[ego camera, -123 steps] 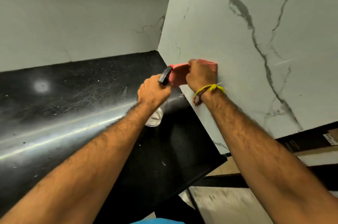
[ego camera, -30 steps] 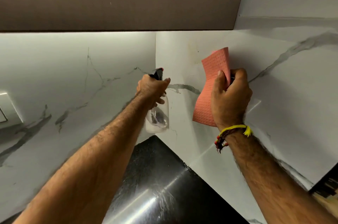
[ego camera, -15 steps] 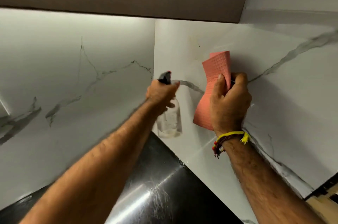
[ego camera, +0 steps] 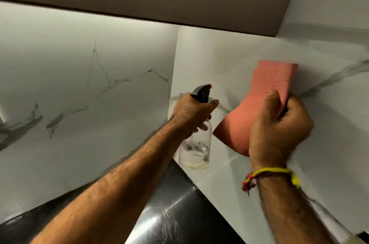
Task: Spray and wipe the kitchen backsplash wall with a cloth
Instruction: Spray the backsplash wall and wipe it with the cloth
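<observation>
Left hand point(ego camera: 191, 112) grips bottle point(ego camera: 196, 144), nozzle aimed at wall point(ego camera: 229, 60) | right hand point(ego camera: 279, 130) clutches cloth point(ego camera: 257, 104) at 3 o'clock, ready to wipe.

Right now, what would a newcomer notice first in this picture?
First, the pink cloth, held up in the right hand in front of the white marble wall, right of centre. Next, the clear spray bottle in the left hand, near the corner above the black counter.

Single head-worn view, close, facing forward and up into the backsplash point(ego camera: 99, 124) corner
</observation>
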